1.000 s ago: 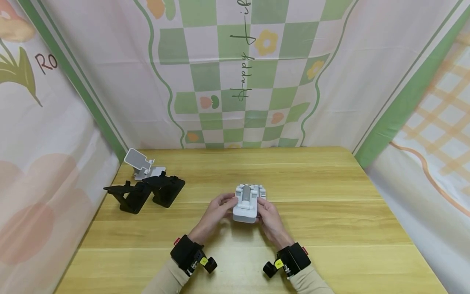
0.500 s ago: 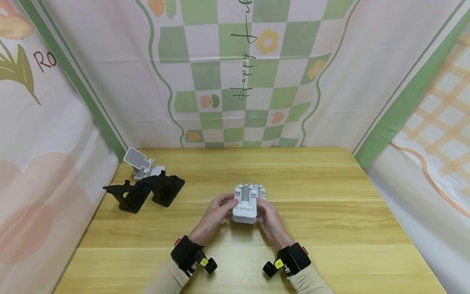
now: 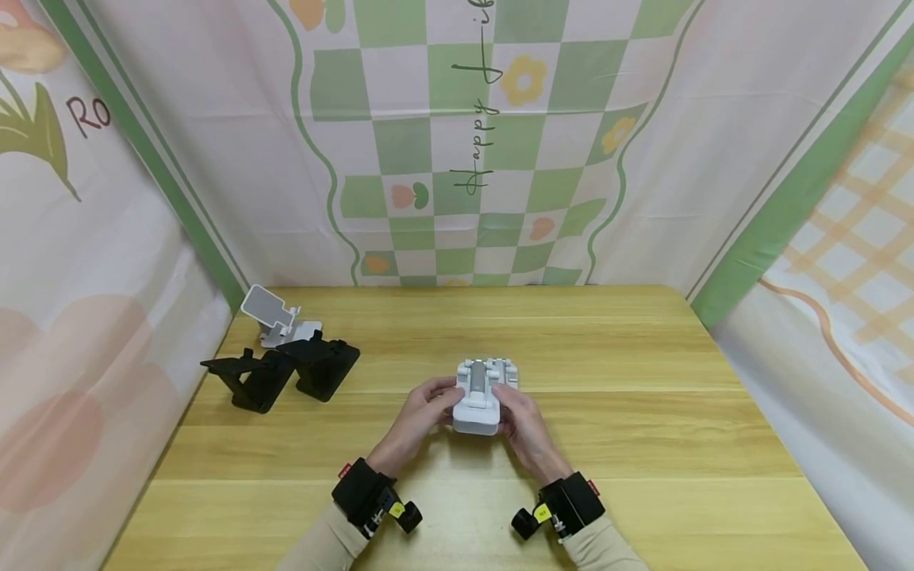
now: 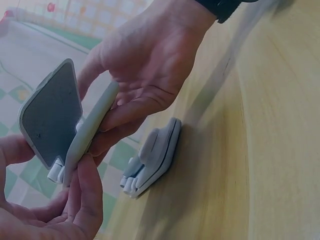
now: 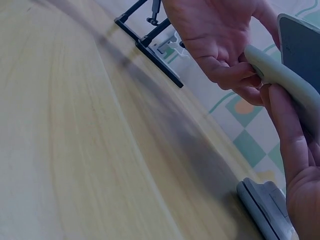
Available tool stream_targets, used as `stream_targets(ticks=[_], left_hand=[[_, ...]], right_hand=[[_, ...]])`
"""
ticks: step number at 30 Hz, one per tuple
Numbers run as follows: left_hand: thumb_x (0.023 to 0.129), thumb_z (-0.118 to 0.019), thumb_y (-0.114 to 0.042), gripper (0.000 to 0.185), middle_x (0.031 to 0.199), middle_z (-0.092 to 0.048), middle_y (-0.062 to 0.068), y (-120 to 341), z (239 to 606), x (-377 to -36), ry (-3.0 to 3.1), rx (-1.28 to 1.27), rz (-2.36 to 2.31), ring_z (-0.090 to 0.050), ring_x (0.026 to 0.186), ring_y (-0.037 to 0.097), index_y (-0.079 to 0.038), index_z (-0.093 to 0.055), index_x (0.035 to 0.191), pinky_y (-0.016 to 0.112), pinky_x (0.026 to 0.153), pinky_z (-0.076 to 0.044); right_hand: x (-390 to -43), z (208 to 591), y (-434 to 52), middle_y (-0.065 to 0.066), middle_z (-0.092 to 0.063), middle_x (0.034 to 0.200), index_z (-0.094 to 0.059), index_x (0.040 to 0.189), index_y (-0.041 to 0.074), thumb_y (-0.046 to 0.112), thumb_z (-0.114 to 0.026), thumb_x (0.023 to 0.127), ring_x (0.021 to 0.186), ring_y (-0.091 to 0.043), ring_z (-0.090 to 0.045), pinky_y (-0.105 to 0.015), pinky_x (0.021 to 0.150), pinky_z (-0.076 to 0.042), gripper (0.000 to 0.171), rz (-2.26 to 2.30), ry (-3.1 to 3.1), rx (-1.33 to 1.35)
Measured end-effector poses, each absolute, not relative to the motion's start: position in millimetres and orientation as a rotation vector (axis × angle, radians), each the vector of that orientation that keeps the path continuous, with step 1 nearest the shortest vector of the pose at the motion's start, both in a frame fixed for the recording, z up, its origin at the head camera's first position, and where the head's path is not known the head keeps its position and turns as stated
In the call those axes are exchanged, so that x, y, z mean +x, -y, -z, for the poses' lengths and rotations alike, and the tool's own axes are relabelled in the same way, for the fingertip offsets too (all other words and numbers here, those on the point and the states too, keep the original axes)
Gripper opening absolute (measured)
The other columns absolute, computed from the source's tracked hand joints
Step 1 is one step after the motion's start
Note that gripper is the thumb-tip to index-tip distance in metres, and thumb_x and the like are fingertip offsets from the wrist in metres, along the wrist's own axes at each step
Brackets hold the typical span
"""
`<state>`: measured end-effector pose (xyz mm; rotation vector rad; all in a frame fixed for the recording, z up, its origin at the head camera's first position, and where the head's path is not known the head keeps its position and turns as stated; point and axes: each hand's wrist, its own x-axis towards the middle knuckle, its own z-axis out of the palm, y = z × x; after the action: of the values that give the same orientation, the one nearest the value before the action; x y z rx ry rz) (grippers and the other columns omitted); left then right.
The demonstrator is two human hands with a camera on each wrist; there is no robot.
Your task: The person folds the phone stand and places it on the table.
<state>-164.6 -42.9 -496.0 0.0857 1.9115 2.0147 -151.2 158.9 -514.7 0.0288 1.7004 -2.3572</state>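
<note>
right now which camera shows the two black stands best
The head view: both black stands sit whole at the table's left rear, in front of a white stand. The right wrist view catches only one stand's thin dark frame behind the left hand. The left wrist view shows none of them.

Soft, even light fills the head view, and the table (image 3: 643, 412) carries only faint shadows. Its straight edges bow outward toward the corners. Both wrist views run dimmer: the wood streaks into blur, and 1 hand (image 4: 145, 65) looms close, slightly soft.
</note>
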Motion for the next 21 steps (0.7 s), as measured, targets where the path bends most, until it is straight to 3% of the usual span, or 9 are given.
stream_targets(ticks=[6,21], left_hand=[[0.102,-0.065,-0.029,0.06,0.129,-0.063,0.019,41.9,496.1,-164.2,-1.898,0.072,-2.033,-0.066,0.096,0.016,0.007,-0.047,0.146,0.028,0.081,-0.056],[0.102,-0.065,-0.018,0.054,0.128,-0.061,0.019,41.5,495.9,-162.8,-1.877,0.093,-2.057,-0.065,0.095,0.014,0.008,-0.047,0.146,0.025,0.079,-0.056]], right_hand=[[-152.2,514.7,-157.4,-0.002,-0.075,0.099,-0.049,0.137,-0.016,0.021,-0.049,0.109,0.082,-0.011,-0.072,-0.024,0.069,-0.06,0.047,2.335,-1.736,0.057],[-153.1,516.9,-156.8,-0.001,-0.076,0.099,-0.05,0.137,-0.016,0.018,-0.052,0.108,0.08,-0.009,-0.07,-0.02,0.065,-0.056,0.045,2.327,-1.758,0.074]])
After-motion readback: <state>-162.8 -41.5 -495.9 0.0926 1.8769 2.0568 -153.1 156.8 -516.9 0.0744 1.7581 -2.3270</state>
